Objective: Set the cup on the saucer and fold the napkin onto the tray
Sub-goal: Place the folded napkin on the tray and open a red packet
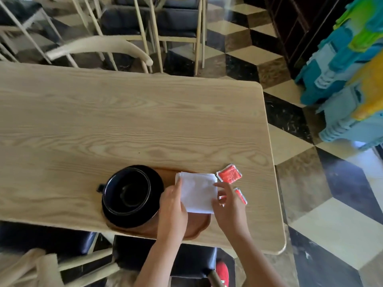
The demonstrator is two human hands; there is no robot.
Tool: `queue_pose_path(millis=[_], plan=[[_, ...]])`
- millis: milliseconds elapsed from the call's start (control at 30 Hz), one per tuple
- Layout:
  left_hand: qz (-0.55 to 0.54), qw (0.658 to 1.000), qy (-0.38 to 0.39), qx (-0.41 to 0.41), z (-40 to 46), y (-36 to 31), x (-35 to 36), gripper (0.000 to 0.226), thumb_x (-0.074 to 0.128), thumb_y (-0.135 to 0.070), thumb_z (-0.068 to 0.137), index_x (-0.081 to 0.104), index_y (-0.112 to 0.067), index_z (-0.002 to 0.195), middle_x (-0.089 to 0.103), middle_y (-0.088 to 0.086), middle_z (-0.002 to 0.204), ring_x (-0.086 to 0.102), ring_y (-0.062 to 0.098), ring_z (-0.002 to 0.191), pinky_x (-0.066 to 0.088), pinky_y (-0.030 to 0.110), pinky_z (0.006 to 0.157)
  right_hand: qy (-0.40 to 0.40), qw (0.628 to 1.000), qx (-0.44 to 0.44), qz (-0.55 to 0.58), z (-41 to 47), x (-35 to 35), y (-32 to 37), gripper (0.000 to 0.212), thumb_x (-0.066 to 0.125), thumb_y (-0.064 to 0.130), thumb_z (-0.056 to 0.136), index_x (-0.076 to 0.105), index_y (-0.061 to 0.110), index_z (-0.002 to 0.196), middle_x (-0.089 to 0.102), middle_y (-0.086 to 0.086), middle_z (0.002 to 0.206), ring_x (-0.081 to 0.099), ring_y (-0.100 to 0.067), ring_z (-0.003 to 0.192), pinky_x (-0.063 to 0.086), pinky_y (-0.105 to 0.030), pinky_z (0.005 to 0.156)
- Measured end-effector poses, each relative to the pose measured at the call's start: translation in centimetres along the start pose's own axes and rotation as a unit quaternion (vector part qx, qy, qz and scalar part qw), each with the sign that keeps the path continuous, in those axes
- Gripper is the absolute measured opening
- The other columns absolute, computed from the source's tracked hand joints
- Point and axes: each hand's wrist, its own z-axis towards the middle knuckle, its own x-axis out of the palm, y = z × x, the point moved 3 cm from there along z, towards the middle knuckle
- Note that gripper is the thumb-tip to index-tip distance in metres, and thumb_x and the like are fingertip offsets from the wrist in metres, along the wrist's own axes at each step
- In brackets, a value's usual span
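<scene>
A black cup (128, 192) stands on a black saucer (152, 214), which rests on the left part of a brown wooden tray (199, 226) near the table's front edge. A white folded napkin (199, 192) lies over the tray's right part. My left hand (172, 210) presses on the napkin's left edge, thumb on the cloth. My right hand (228, 206) hovers at the napkin's right edge, fingers spread, fingertips touching it.
Two red sachets (229, 174) (241, 195) lie on the light wooden table (124, 121) right of the napkin. Chairs (99, 48) stand behind the table and below its front edge. The table's right edge drops to a checkered floor (331, 204).
</scene>
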Motion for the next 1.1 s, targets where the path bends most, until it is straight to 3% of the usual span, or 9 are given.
queue_pose_path(millis=[67, 167, 267, 333, 467, 600, 733, 867, 1100], plan=[[0.033, 0.999, -0.017, 0.009, 0.0, -0.4, 0.4, 0.067, 0.047, 0.012, 0.082, 0.032, -0.015, 0.142, 0.052, 0.011, 0.119, 0.048, 0.026, 0.112, 0.036, 0.024, 0.093, -0.001, 1.000, -0.004, -0.017, 0.5, 0.1, -0.4, 0.040, 0.053, 0.002, 0.082, 0.054, 0.023, 0.116, 0.063, 0.003, 0.100, 0.055, -0.014, 0.082, 0.038, -0.018, 0.064], [0.108, 0.990, -0.082, 0.047, -1.0, -1.2, 0.8, 0.059, 0.052, 0.002, 0.084, 0.035, -0.008, 0.140, 0.042, 0.019, 0.139, 0.042, 0.031, 0.129, 0.042, 0.038, 0.103, -0.017, 0.996, -0.023, -0.079, 0.4, 0.1, -0.5, 0.041, 0.056, 0.009, 0.080, 0.053, 0.025, 0.118, 0.058, 0.000, 0.109, 0.055, -0.017, 0.086, 0.046, -0.031, 0.068], [0.147, 0.984, -0.065, 0.079, -3.3, -1.7, 1.8, 0.049, 0.031, -0.023, 0.094, 0.032, -0.014, 0.141, 0.030, 0.018, 0.150, 0.027, 0.026, 0.139, 0.033, 0.042, 0.106, -0.053, 0.963, -0.144, -0.221, 0.1, -0.1, -0.8, 0.055, 0.067, 0.017, 0.075, 0.049, 0.024, 0.126, 0.054, 0.000, 0.127, 0.052, -0.023, 0.109, 0.052, -0.035, 0.077], [0.177, 0.981, -0.022, 0.070, -4.2, -1.3, 3.1, 0.050, 0.015, -0.038, 0.097, 0.030, -0.020, 0.142, 0.027, 0.014, 0.152, 0.020, 0.021, 0.141, 0.033, 0.046, 0.105, -0.039, 0.932, -0.225, -0.282, 0.3, 0.1, -1.4, 0.061, 0.068, 0.020, 0.075, 0.045, 0.020, 0.131, 0.048, -0.005, 0.140, 0.040, -0.024, 0.129, 0.043, -0.039, 0.097], [0.204, 0.978, 0.005, 0.042, -3.7, -0.4, 4.1, 0.062, 0.010, -0.056, 0.095, 0.038, -0.022, 0.139, 0.033, 0.016, 0.149, 0.019, 0.022, 0.138, 0.038, 0.050, 0.100, 0.005, 0.904, -0.270, -0.332, 1.2, 0.4, -2.1, 0.062, 0.056, 0.031, 0.078, 0.036, 0.017, 0.135, 0.043, -0.007, 0.144, 0.030, -0.022, 0.137, 0.028, -0.035, 0.110], [0.219, 0.975, -0.002, 0.035, -3.4, 0.1, 3.8, 0.064, 0.008, -0.058, 0.093, 0.034, -0.024, 0.141, 0.029, 0.015, 0.150, 0.018, 0.021, 0.139, 0.033, 0.045, 0.107, 0.027, 0.898, -0.284, -0.335, 1.4, 1.0, -1.8, 0.059, 0.043, 0.037, 0.082, 0.038, 0.014, 0.135, 0.043, -0.010, 0.144, 0.033, -0.024, 0.136, 0.022, -0.036, 0.109], [0.221, 0.975, -0.013, 0.035, -3.1, 0.7, 3.3, 0.065, 0.008, -0.058, 0.093, 0.031, -0.022, 0.142, 0.027, 0.015, 0.151, 0.014, 0.021, 0.140, 0.022, 0.039, 0.106, 0.030, 0.896, -0.296, -0.330, 1.6, 1.9, -1.4, 0.060, 0.051, 0.031, 0.080, 0.037, 0.013, 0.136, 0.043, -0.011, 0.144, 0.035, -0.026, 0.135, 0.020, -0.034, 0.110], [0.218, 0.975, -0.018, 0.036, -2.9, 0.9, 3.0, 0.065, 0.009, -0.057, 0.093, 0.032, -0.021, 0.142, 0.027, 0.015, 0.151, 0.017, 0.022, 0.140, 0.036, 0.044, 0.105, 0.037, 0.893, -0.295, -0.339, 1.7, 2.3, -1.0, 0.060, 0.044, 0.034, 0.080, 0.040, 0.013, 0.136, 0.043, -0.011, 0.144, 0.037, -0.026, 0.134, 0.021, -0.036, 0.109], [0.209, 0.977, -0.023, 0.035, -3.2, 1.2, 2.6, 0.064, 0.010, -0.055, 0.094, 0.037, -0.019, 0.140, 0.030, 0.017, 0.150, 0.021, 0.024, 0.138, 0.041, 0.046, 0.101, 0.043, 0.895, -0.294, -0.334, 1.6, 2.8, -1.1, 0.060, 0.041, 0.035, 0.081, 0.040, 0.013, 0.137, 0.041, -0.010, 0.145, 0.036, -0.025, 0.135, 0.021, -0.036, 0.108]])
